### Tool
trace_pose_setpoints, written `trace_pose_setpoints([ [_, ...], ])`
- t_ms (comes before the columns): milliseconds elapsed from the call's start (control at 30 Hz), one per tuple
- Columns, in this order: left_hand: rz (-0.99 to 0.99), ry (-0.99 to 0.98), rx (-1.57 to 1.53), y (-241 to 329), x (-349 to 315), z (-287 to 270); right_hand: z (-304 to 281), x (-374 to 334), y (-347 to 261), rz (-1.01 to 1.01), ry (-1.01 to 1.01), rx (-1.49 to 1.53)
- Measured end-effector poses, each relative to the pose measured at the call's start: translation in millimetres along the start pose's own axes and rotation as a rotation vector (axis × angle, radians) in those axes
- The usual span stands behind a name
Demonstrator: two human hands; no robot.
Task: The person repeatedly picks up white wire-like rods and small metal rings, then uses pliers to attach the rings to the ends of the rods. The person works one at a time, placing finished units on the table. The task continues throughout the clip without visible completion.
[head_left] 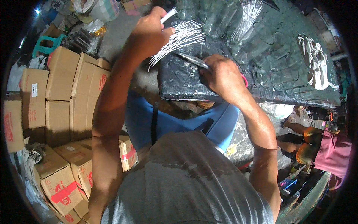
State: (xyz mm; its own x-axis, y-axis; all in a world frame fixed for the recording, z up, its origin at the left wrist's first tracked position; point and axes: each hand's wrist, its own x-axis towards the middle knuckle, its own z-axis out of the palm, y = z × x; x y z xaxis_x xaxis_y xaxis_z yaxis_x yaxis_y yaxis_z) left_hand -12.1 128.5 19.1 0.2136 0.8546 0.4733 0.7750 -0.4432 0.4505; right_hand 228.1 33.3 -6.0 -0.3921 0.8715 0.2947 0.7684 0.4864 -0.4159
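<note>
Pinching a white strip (pixel 169 15), my left hand (pixel 149 30) flanked white strands (pixel 183 36); my right hand (pixel 224 75) clenched a metal tool (pixel 193 59); glassware (pixel 218 22) crowded the strands' right.

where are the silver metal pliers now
Head view, upper middle: the silver metal pliers are in the right hand, lower-right of the thin white strands.

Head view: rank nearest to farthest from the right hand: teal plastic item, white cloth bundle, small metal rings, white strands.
From the right hand:
1. small metal rings, just left
2. white strands, upper left
3. white cloth bundle, right
4. teal plastic item, far left
</note>
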Motion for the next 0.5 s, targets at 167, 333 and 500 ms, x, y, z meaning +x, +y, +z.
trace_pose_setpoints([
  [167, -0.229, -0.244, -0.633, -0.2, -36.4, -26.3, -2.4, -0.2, -1.4, 0.038, -0.009, -0.021],
  [333, -0.606, -0.456, -1.189, 42.1, -97.4, -39.5, -13.6, 1.3, -16.3, 0.279, -0.003, 0.502],
  [500, -0.622, -0.425, -1.297, 59.5, -118.2, -24.9, -4.7, -4.2, -32.1, 0.216, -0.006, 0.876],
])
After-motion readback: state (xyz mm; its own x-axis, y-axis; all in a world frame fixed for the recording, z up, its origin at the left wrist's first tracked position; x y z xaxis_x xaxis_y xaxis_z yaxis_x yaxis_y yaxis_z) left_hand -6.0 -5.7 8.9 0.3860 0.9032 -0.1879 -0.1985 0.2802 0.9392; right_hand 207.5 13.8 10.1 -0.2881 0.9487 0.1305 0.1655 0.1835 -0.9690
